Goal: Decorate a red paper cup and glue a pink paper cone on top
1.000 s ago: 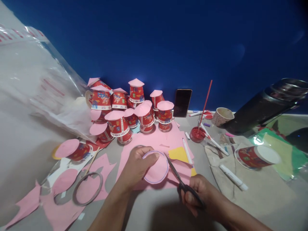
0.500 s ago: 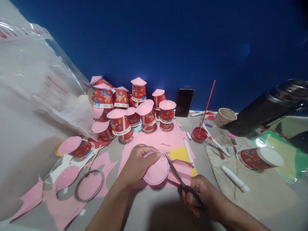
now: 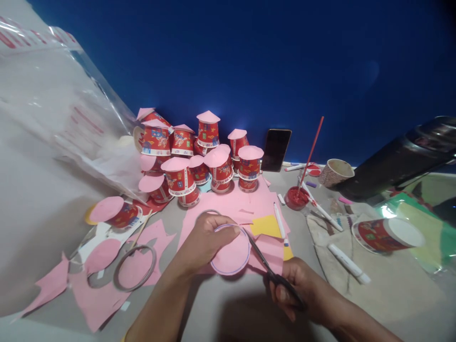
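A round pink paper piece (image 3: pixel 231 254) with a blue line along its edge is pinched in my left hand (image 3: pixel 210 242), thumb on top. My right hand (image 3: pixel 292 285) grips a pair of dark scissors (image 3: pixel 265 261) by the handles. The blade tips lie at the upper right edge of the pink circle, and the blades look nearly closed. Beneath, larger pink paper sheets (image 3: pixel 265 204) spread over the table, with a yellow paper piece (image 3: pixel 265 227) and a white marker (image 3: pixel 279 220) on them.
Red paper cups (image 3: pixel 180 181) topped with pink paper cones stand stacked at the back. A grey ring (image 3: pixel 153 266) and pink scraps (image 3: pixel 99 304) lie left. Right are a red paint pot (image 3: pixel 297 198) with a stick, a cup on its side (image 3: pixel 377 235), a marker (image 3: pixel 349 263) and a dark flask (image 3: pixel 392 159).
The pink circle has turned slightly in my left hand, its edge still against the scissors. The camera view has shifted a little; the right hand looks almost unmoved.
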Motion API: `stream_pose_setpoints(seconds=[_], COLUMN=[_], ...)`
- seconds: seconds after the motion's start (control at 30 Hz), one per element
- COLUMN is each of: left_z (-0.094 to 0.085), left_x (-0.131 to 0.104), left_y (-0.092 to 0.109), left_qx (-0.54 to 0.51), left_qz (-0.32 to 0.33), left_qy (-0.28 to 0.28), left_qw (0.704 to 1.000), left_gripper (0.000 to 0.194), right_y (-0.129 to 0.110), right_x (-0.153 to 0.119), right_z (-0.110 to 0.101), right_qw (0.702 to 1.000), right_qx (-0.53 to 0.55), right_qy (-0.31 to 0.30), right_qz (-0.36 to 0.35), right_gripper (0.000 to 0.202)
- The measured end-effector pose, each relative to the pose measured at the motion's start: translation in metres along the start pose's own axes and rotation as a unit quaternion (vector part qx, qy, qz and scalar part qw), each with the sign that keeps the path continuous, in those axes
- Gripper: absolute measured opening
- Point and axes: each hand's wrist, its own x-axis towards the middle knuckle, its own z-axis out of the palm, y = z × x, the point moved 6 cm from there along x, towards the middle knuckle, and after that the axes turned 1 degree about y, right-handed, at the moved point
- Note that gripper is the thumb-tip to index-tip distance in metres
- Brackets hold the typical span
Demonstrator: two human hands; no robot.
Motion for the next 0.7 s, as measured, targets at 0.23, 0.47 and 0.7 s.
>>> stream_pose_setpoints(seconds=[0.23, 0.47, 0.7], left_z=[0.001, -0.001, -0.005], left_x=[0.002, 0.0, 0.002], left_y=[-0.002, -0.002, -0.001], left_qx=[0.021, 0.015, -0.015], left_qz=[0.0, 0.003, 0.015], left_qy=[-0.008, -0.022, -0.013], left_qw=[1.0, 1.0, 1.0], left_gripper=[0.037, 0.033, 0.029], right_y=[0.006, 0.01, 0.013], right_x=[0.0, 0.001, 0.002], right_z=[-0.003, -0.003, -0.005], right_qw=[1.0, 0.999, 1.0], right_qx=[0.002, 0.027, 0.017], right_qy=[-0.006, -0.015, 0.011], right_qz=[0.005, 0.006, 0.013], right_gripper=[0.068, 0.064, 0.058])
